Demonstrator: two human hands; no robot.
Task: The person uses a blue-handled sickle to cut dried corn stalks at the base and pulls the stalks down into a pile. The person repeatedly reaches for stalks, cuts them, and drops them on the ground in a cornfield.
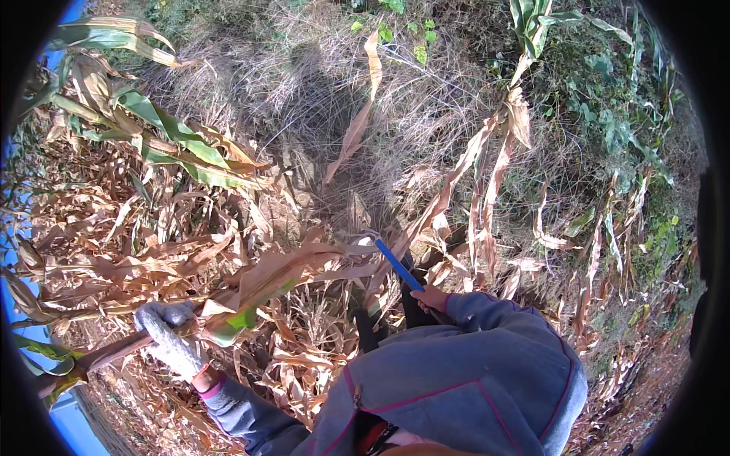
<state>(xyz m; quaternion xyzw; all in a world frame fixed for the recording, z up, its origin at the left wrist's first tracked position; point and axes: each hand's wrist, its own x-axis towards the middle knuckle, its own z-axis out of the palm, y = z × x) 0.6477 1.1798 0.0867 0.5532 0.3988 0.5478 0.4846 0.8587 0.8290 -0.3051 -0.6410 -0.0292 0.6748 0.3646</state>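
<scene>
My left hand point(171, 339), in a pale knit glove, is closed around corn stalks point(117, 347) at the lower left; dry leaves stick out past it toward the middle. Bare and without a glove, my right hand point(432, 298) grips the blue handle point(398, 265) of a tool. The tool's head, near the dry leaves at the centre, is too small and blurred to make out. A standing corn plant with dry, drooping leaves point(495, 194) rises beyond my right hand.
Dry corn leaves point(188, 251) cover the ground at the left. Partly green corn stalks point(165, 137) lean in at the upper left. Tangled dry grass point(274, 85) fills the far middle, and green weeds point(610, 125) grow at the right.
</scene>
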